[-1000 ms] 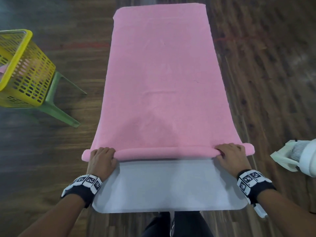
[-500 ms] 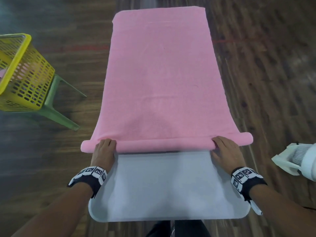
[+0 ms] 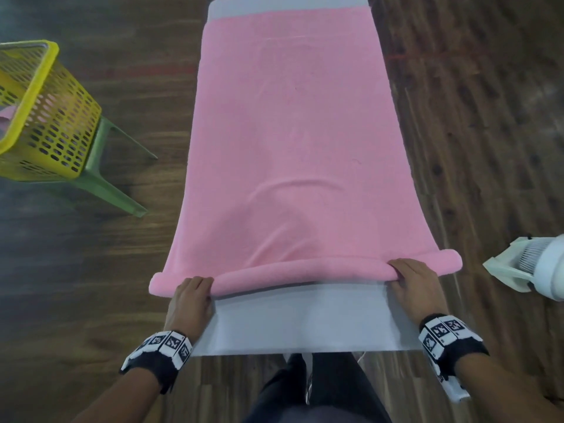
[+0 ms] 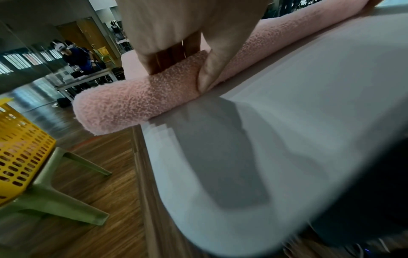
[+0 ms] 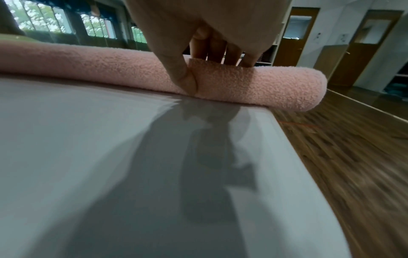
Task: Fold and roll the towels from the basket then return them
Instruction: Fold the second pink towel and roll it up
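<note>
Table [image 3: 299, 325]: hands pinch towel roll [image 3: 305, 274].

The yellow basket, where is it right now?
In the head view the yellow basket sits at the far left on a green stool, on the floor beside the white table, left of the pink towel.

Dark wood-plank flooring [image 3: 476, 123] is running under a long grey surface [image 3: 299, 325]. A green stool [image 3: 100, 175] is standing on the left, a white fan [image 3: 537, 270] on the right. Barred windows [image 5: 53, 22] are letting in daylight; wooden doors [image 5: 293, 36] are lining the far wall.
</note>
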The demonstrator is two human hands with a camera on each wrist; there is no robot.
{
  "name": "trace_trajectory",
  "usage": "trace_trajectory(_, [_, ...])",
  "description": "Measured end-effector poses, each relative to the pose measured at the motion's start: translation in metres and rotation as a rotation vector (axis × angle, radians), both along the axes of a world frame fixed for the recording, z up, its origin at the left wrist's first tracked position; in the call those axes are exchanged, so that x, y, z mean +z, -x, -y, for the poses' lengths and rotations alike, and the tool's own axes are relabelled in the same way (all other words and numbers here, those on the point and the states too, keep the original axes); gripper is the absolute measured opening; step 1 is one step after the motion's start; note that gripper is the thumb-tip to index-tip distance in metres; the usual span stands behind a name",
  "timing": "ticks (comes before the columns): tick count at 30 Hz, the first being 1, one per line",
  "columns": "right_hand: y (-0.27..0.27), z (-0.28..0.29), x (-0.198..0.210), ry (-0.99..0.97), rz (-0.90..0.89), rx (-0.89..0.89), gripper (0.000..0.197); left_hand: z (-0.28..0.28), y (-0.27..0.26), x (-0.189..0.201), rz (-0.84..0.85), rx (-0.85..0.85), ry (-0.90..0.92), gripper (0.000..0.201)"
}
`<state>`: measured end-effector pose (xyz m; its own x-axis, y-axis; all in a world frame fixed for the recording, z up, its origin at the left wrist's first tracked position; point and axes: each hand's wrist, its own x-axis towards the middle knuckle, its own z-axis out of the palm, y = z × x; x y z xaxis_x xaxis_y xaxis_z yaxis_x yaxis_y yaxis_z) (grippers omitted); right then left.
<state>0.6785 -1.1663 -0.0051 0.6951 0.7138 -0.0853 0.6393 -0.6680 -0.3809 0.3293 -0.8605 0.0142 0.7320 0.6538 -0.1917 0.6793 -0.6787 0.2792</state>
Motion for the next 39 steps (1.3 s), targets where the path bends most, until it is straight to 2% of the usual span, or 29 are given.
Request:
trace_trajectory(4, [0.028,0.037,0.001,0.136,0.010,-0.001,0.027,0.025,0.041,-0.001,-0.037,-0.058,0.045,0.030])
trace_trajectory(7, [0.037,0.052,0.004,0.260,0.060,0.034,0.036,0.031,0.056,-0.003,-0.062,-0.082,0.082,0.041])
trace_trajectory(9, [0.033,0.051,0.008,0.247,0.035,0.028,0.042,0.026,0.055,-0.006,-0.035,-0.017,0.098,0.040])
trace_trajectory(11, [0.027,0.043,0.012,0.168,0.003,-0.012,0.037,0.020,0.051,-0.012,0.031,0.022,0.072,0.036])
trace_trajectory(13, [0.027,0.038,0.010,0.091,0.064,-0.016,0.038,0.020,0.048,-0.016,0.075,0.012,-0.002,0.039])
trace_trajectory(16, [0.043,0.044,-0.005,0.153,0.101,0.077,0.051,0.033,0.048,-0.020,0.057,-0.002,0.002,0.054])
trace_trajectory(18, [0.054,0.055,-0.015,0.183,0.088,0.119,0.060,0.044,0.056,-0.025,-0.005,-0.068,-0.007,0.058])
trace_trajectory(20, [0.053,0.056,-0.012,0.194,0.118,0.133,0.057,0.042,0.059,-0.025,-0.035,-0.119,-0.010,0.058])
trace_trajectory(25, [0.012,0.014,0.008,0.242,0.034,0.060,0.034,0.004,0.028,-0.005,0.045,-0.051,0.043,0.037])
trace_trajectory(30, [-0.011,-0.009,0.011,0.101,0.024,0.008,0.036,-0.011,0.010,-0.010,0.051,0.062,-0.007,0.049])
trace_trajectory(32, [-0.005,-0.005,0.006,0.167,-0.014,0.047,0.041,-0.006,0.014,-0.016,-0.008,-0.004,-0.008,0.056])
trace_trajectory(35, [0.000,0.004,0.000,0.236,-0.016,0.080,0.052,-0.005,0.020,-0.019,-0.071,-0.067,-0.021,0.051])
trace_trajectory(39, [-0.020,-0.018,0.012,0.246,0.047,0.035,0.035,-0.023,0.003,-0.009,-0.043,-0.068,-0.051,0.041])
